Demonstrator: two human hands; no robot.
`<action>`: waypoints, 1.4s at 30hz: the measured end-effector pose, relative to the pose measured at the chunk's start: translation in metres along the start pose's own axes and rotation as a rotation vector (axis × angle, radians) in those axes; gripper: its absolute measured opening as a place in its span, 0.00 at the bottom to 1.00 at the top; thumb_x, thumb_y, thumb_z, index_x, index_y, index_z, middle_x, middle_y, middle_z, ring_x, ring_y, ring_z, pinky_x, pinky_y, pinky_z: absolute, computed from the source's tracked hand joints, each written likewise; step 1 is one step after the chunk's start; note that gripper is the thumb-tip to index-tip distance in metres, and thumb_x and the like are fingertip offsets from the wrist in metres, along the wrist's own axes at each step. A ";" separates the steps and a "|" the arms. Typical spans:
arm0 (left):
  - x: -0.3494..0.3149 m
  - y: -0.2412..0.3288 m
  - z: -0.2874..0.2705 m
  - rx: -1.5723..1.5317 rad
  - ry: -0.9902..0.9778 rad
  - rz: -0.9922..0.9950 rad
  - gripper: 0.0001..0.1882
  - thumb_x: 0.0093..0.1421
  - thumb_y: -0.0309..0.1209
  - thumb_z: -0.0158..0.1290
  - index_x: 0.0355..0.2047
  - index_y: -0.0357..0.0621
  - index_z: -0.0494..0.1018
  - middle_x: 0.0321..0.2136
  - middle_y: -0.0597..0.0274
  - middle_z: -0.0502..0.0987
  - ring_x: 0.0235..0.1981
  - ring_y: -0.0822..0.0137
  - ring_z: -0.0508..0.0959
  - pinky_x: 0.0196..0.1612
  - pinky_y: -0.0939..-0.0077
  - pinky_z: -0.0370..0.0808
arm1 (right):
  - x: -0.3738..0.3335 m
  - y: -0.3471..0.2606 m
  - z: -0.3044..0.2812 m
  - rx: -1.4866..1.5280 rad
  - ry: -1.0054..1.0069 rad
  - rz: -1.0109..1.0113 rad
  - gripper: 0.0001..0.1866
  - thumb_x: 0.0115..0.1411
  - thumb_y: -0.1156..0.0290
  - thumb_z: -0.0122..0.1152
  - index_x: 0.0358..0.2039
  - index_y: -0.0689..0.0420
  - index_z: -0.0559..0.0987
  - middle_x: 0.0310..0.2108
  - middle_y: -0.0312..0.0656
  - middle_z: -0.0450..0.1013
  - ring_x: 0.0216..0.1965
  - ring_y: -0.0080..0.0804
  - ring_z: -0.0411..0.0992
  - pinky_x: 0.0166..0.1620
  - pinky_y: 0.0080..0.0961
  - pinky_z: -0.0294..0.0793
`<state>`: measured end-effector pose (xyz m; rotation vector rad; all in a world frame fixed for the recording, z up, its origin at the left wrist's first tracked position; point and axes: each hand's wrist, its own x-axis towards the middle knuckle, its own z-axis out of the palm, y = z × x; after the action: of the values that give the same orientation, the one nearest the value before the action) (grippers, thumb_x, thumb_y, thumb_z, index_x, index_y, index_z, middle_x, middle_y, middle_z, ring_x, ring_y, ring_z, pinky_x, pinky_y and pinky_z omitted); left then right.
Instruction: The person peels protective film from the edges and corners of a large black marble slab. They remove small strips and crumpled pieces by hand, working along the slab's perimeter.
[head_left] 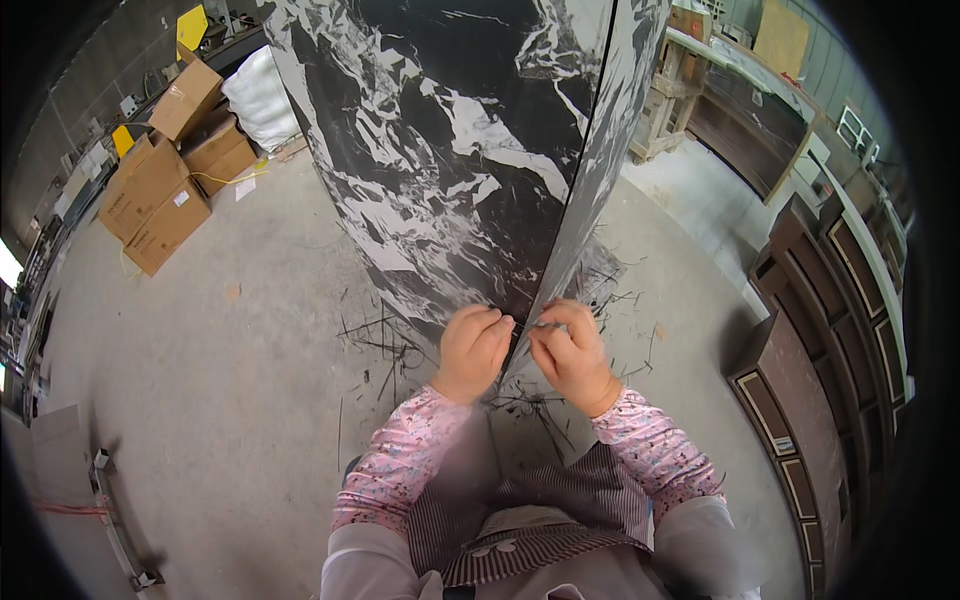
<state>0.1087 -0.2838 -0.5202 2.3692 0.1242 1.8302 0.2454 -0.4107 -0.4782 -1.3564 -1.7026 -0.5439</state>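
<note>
A tall black-and-white marbled panel [440,150] stands upright in front of the person, filling the picture from the centre up to twelve o'clock, with a second face of the same pattern meeting it at a sharp corner edge [575,200] that runs down toward the hands. It looks stiff, heavy and glossy, likely slippery on its faces and prone to chipping along that corner, so it would be better steadied by its edges than by its flat sides; what is being worked here seems to be a thin strip or film [528,326] at the corner, something light and limp that calls for a fingertip pinch. The left hand [475,345] is curled nearly closed against the base of the panel, fingers tucked in and apparently nipping the strip. The right hand [572,352], just beside it at three o'clock of it, is likewise bunched tight with finger and thumb pressed together on the same strip. Dark slivers and trimmings [385,345] lie scattered on the concrete floor [230,400] around the panel's foot. Cardboard boxes [165,180] sit well apart at ten o'clock, and dark wooden cabinets [800,400] line the right side at three to four o'clock.
</note>
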 end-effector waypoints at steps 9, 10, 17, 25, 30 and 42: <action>-0.027 0.000 0.007 -0.014 -0.008 -0.072 0.15 0.51 0.15 0.66 0.38 0.40 0.78 0.37 0.55 0.77 0.38 0.51 0.80 0.39 0.61 0.79 | -0.017 0.001 0.011 -0.009 -0.012 0.025 0.11 0.51 0.82 0.72 0.32 0.59 0.77 0.40 0.43 0.72 0.42 0.48 0.74 0.52 0.43 0.79; -0.028 0.000 0.007 -0.015 -0.010 -0.073 0.15 0.51 0.15 0.66 0.38 0.40 0.78 0.37 0.55 0.77 0.38 0.51 0.80 0.40 0.61 0.79 | -0.019 0.002 0.011 -0.004 -0.018 0.028 0.12 0.50 0.82 0.72 0.32 0.59 0.77 0.40 0.43 0.72 0.41 0.47 0.73 0.53 0.44 0.80; -0.032 0.000 0.007 -0.020 -0.011 -0.084 0.15 0.51 0.15 0.66 0.38 0.40 0.78 0.37 0.55 0.77 0.38 0.51 0.80 0.40 0.61 0.79 | -0.021 -0.002 0.015 -0.015 0.006 0.046 0.11 0.52 0.79 0.72 0.29 0.59 0.75 0.38 0.42 0.74 0.39 0.47 0.74 0.50 0.44 0.80; -0.062 -0.009 0.011 0.007 -0.090 -0.072 0.15 0.52 0.18 0.66 0.39 0.38 0.76 0.38 0.53 0.77 0.38 0.48 0.80 0.39 0.57 0.80 | -0.045 0.004 0.030 -0.018 -0.040 0.096 0.09 0.52 0.78 0.71 0.29 0.57 0.76 0.37 0.40 0.74 0.39 0.45 0.74 0.43 0.40 0.75; -0.070 -0.009 0.010 -0.021 -0.119 -0.098 0.14 0.52 0.18 0.65 0.40 0.38 0.77 0.37 0.53 0.77 0.39 0.48 0.80 0.40 0.56 0.80 | -0.053 0.005 0.036 -0.024 -0.045 0.112 0.09 0.51 0.78 0.71 0.28 0.57 0.77 0.37 0.40 0.75 0.39 0.44 0.73 0.40 0.39 0.73; -0.068 -0.013 0.002 -0.027 -0.217 -0.016 0.15 0.51 0.20 0.65 0.40 0.38 0.77 0.38 0.54 0.77 0.40 0.50 0.80 0.42 0.58 0.81 | -0.059 0.004 0.036 -0.003 -0.082 0.133 0.10 0.50 0.79 0.72 0.29 0.57 0.76 0.35 0.41 0.74 0.37 0.45 0.73 0.40 0.39 0.73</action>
<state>0.0940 -0.2819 -0.5877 2.5192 0.0931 1.5449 0.2381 -0.4144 -0.5468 -1.4998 -1.6621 -0.4207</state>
